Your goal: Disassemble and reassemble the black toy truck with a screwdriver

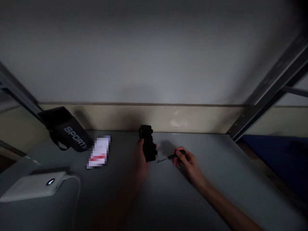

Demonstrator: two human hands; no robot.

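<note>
At the left edge of my feed I have a grey metal post (21,88) slanting down beside a grey tabletop (156,199), in dim light. A black bag (69,128) lettered SPORT tilts at the left, and in the lower left lies a white power bank (31,187) with a lit display and a white cable (79,189). Just right of the bag, a phone (99,150) glows, its screen pixelated. Behind the table I see a plain grey wall (149,57) with a cream band (204,118) along its foot. Just below centre, the left hand (142,154) grips a black device (149,147), which looks upright, rounded above, squared off below, with stubby knobs along its right side; finer detail drowns in shadow. My right hand (186,160) pinches a thin tool (171,156) by its black handle, its tip near the device's lower right corner; I can't tell whether they touch. Further right, another metal post (264,89) slopes down, and a blue surface (276,160) fills the right edge.
</note>
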